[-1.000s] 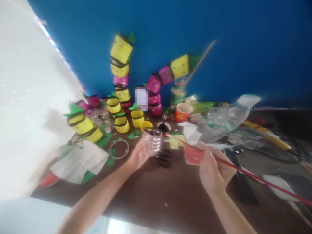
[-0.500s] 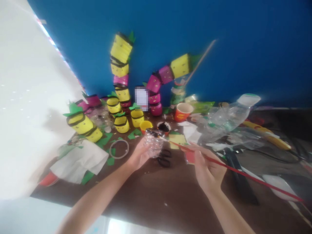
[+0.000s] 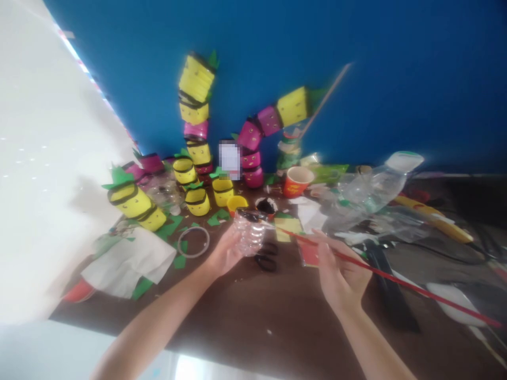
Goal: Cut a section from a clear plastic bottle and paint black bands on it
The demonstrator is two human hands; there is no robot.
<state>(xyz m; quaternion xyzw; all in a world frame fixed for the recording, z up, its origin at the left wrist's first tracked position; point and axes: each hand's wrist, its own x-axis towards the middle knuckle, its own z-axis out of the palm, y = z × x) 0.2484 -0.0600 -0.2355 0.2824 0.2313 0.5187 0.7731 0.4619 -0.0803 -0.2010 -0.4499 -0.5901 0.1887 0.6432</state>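
My left hand (image 3: 226,252) is closed around a clear, ribbed piece of plastic bottle (image 3: 250,236) with a black rim. A long red-handled paintbrush (image 3: 380,272) lies in the closed fingers of my right hand (image 3: 344,266). Its tip points left and meets or nearly meets the bottle piece's right side near the rim. Just behind stand a small cup of black paint (image 3: 266,206) and a yellow cup (image 3: 237,203). Black-handled scissors (image 3: 266,258) lie beneath and right of the bottle piece, their blades hidden.
Yellow painted bottle pots (image 3: 198,201) with green leaves stand behind left; stacked ones lean on the blue wall. A tape ring (image 3: 194,242) and white cloth (image 3: 130,261) lie left. An orange paper cup (image 3: 298,182), plastic bottle (image 3: 382,182) and yellow glue gun (image 3: 433,217) are at right.
My right hand has shifted slightly right, drawing the brush tip from over the bottle piece toward its right edge. The bottle piece has turned slightly in my left hand.
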